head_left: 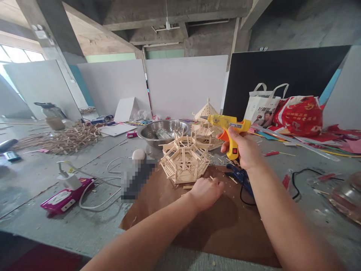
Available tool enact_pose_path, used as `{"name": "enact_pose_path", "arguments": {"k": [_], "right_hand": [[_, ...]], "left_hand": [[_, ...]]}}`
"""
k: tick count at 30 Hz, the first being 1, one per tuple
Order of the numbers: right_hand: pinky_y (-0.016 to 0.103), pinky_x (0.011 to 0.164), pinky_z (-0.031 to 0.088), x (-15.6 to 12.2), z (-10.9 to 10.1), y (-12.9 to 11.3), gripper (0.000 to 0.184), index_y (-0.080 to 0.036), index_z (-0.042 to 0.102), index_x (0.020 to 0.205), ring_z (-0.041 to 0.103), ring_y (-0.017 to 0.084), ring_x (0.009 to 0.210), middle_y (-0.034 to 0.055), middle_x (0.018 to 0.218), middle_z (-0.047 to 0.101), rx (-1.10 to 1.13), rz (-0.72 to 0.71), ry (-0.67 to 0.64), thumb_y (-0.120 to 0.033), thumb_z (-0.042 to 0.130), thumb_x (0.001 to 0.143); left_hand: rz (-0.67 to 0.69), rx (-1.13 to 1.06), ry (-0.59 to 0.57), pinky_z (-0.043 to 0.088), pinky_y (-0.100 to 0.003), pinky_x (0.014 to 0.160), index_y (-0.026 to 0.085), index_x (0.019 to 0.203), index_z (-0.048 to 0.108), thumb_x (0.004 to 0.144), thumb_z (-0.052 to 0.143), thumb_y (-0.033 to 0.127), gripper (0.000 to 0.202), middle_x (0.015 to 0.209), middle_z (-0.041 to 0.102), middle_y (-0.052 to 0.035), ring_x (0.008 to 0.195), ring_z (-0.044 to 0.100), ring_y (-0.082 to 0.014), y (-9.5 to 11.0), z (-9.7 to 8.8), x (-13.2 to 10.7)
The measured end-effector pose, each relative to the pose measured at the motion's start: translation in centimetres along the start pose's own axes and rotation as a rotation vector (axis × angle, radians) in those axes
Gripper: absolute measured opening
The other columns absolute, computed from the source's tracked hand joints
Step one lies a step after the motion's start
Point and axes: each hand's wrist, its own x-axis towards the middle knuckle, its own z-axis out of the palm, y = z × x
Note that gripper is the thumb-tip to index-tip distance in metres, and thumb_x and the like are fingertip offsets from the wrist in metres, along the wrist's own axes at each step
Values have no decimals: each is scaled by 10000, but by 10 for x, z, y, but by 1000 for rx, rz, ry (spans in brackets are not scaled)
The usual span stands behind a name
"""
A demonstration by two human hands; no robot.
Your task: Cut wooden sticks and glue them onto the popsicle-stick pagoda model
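My right hand (244, 150) grips a yellow glue gun (229, 130) with an orange trigger, its nozzle pointing left above an octagonal model of wooden sticks (184, 158). That model stands on a brown paper sheet (225, 229). My left hand (205, 192) rests knuckles-up on the paper just in front of the model, fingers curled under; whether they hold a stick is hidden. Loose short sticks lie around it. A second stick model with a pointed roof (207, 126) stands behind.
A steel bowl (163, 131) sits behind the models. A heap of sticks (64, 139) lies far left. A pink device (66, 197) with white cable is at left. Blue pliers (239, 177), a black cord, a red bag (299, 114) and a white bag (262, 105) are at right.
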Motion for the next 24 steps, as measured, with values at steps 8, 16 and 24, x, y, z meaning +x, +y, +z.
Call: {"name": "enact_pose_path", "arguments": {"k": [8, 16, 24], "right_hand": [[197, 346, 345, 0, 4, 5, 305, -174, 534, 809, 500, 75, 399, 44, 794, 614, -84, 26, -39, -454, 546, 687], [225, 368, 361, -2, 11, 10, 328, -157, 545, 768, 481, 58, 364, 51, 826, 610, -222, 8, -72, -475, 524, 695], [225, 364, 336, -4, 4, 6, 310, -185, 557, 751, 425, 71, 354, 2, 612, 586, -512, 19, -120, -487, 516, 697]], "left_hand": [[-136, -356, 366, 411, -194, 524, 169, 902, 521, 724, 386, 102, 233, 660, 609, -26, 574, 559, -109, -3, -27, -54], [-525, -876, 707, 438, -210, 527, 148, 930, 576, 784, 427, 240, 228, 615, 602, -16, 517, 539, -93, -22, -49, -79], [-872, -1748, 627, 325, -162, 332, 173, 842, 459, 707, 527, 391, 266, 569, 546, 40, 339, 439, -52, -18, -37, -63]]}}
